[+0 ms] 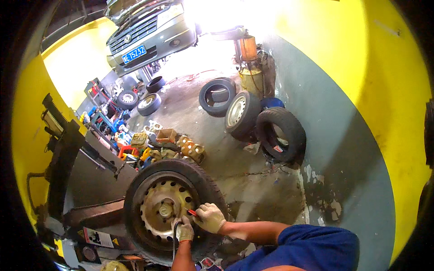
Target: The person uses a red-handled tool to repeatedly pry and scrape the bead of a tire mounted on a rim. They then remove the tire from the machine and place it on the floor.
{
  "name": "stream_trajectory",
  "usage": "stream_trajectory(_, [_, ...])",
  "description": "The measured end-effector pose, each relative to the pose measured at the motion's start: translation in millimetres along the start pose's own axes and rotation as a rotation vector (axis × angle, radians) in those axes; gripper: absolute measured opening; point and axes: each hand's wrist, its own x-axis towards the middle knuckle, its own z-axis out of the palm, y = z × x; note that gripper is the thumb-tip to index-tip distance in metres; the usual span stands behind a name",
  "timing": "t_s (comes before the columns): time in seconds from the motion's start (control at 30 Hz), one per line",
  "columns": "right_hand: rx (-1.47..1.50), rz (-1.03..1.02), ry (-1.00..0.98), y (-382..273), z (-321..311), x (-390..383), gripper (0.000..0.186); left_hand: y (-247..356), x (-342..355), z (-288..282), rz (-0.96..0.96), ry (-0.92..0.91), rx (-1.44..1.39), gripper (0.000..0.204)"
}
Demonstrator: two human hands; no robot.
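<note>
One grey van is well beyond the main wheel and to its left, front end facing this way. One dark machine is on the main wheel's left, its arm reaching the tyre's edge. The main wheel, single, has a pale rim with a ring of holes.

Beyond it to the right are one rimmed wheel and at least two bare tyres; others may be hidden behind. Far beyond it to the left are two more rimmed wheels and one bare tyre. One drum with one orange tank is farther off to its right. Just beyond it lies a heap of jugs, too jumbled to count, with one brown box.

Two gloved hands are at the main wheel's rim: the right hand grips one red tool, pointed at the rim; the left hand curls round one dark hose, lower on it.
</note>
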Motion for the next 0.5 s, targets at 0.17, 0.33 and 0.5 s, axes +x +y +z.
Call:
stream_trajectory(0.17, [-0.01, -0.059, -0.025, -3, 23, -1, 0.015, 31, 8, -48, -0.473, -0.113, -0.56, 0.039])
stream_trajectory(0.33, [-0.313, -0.087, -0.166, -7, 24, 8, 0.025, 12, 5, -24, -0.225, -0.199, -0.287, 0.035])
stream_trajectory(0.5, [-0.014, -0.044, -0.039, -3, 37, -7, 0.017, 25, -1, -38, -0.19, 0.182, -0.141, 0.021])
